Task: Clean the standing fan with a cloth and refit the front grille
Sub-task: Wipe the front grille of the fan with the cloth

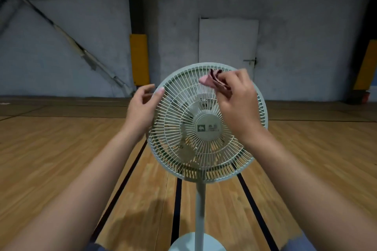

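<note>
A pale green standing fan (206, 128) stands in front of me on its pole (200, 210) and round base (195, 243). Its wire front grille (183, 108) sits on the fan head, with blades visible behind it. My left hand (142, 108) grips the grille's left rim, thumb on the front and fingers curled behind. My right hand (236, 100) pinches a small pink cloth (212, 80) against the upper part of the grille.
The fan stands on a wooden sports floor (61, 159) with black lines. A grey wall with a white door (228, 43) and yellow padded posts (139, 59) lies several metres behind.
</note>
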`<action>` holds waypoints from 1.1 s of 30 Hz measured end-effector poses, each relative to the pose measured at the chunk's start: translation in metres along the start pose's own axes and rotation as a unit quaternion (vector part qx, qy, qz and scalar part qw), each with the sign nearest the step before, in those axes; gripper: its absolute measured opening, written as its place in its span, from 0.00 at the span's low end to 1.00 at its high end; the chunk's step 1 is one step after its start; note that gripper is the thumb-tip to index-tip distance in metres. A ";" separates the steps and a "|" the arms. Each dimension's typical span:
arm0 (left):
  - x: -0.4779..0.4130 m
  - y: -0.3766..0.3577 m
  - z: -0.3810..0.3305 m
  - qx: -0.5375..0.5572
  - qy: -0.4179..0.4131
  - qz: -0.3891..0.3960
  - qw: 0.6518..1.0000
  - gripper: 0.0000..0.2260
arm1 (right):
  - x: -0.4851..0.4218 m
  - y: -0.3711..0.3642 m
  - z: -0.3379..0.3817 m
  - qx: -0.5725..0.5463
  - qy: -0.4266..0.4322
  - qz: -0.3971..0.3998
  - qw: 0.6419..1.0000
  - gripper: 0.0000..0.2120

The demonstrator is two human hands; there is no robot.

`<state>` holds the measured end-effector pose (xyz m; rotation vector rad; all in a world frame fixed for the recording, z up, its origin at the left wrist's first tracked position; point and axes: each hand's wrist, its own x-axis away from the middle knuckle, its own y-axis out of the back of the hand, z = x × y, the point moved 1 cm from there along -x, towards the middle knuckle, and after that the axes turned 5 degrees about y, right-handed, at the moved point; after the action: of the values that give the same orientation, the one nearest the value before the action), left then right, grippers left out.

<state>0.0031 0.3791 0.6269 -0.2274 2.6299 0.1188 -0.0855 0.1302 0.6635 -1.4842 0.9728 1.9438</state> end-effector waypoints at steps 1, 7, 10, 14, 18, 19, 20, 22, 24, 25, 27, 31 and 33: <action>-0.005 -0.003 -0.007 -0.028 -0.015 0.004 0.999 0.25 | -0.010 -0.001 0.000 0.020 0.014 -0.013 1.000 0.11; -0.018 -0.022 -0.016 -0.121 -0.025 0.003 0.992 0.26 | -0.042 -0.026 0.009 0.125 0.129 -0.014 0.984 0.12; -0.021 -0.025 -0.012 -0.157 -0.036 -0.021 0.987 0.27 | -0.035 -0.042 0.007 0.173 0.146 0.039 0.973 0.11; -0.025 -0.024 -0.010 -0.170 -0.046 -0.018 0.984 0.29 | -0.021 -0.049 -0.001 0.199 0.131 0.078 0.968 0.15; -0.028 -0.025 -0.008 -0.187 -0.052 -0.021 0.981 0.29 | -0.008 -0.048 -0.004 0.217 0.127 0.088 0.964 0.18; -0.028 -0.026 -0.008 -0.191 -0.053 -0.023 0.980 0.27 | -0.005 -0.048 -0.005 0.216 0.127 0.089 0.964 0.17; -0.028 -0.026 -0.008 -0.193 -0.053 -0.024 0.979 0.27 | 0.000 -0.047 -0.005 0.214 0.126 0.092 0.964 0.17; -0.027 -0.026 -0.007 -0.192 -0.052 -0.023 0.980 0.29 | 0.013 -0.046 -0.006 0.203 0.119 0.101 0.967 0.18; -0.027 -0.026 -0.008 -0.191 -0.048 -0.022 0.980 0.29 | 0.030 -0.044 -0.008 0.184 0.106 0.113 0.971 0.20; -0.027 -0.026 -0.008 -0.190 -0.046 -0.022 0.980 0.29 | 0.039 -0.043 -0.010 0.175 0.100 0.121 0.972 0.21; -0.027 -0.025 -0.008 -0.193 -0.043 -0.021 0.980 0.28 | 0.054 -0.040 -0.013 0.161 0.094 0.135 0.973 0.22; -0.027 -0.025 -0.009 -0.205 -0.036 -0.019 0.978 0.30 | 0.071 -0.035 -0.017 0.127 0.071 0.132 0.981 0.19; -0.027 -0.025 -0.009 -0.212 -0.034 -0.015 0.977 0.30 | 0.071 -0.033 -0.017 0.117 0.066 0.128 0.983 0.18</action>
<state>0.0265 0.3573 0.6469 -0.3989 2.5037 0.6668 -0.0705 0.1347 0.5850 -1.4225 1.4605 1.8397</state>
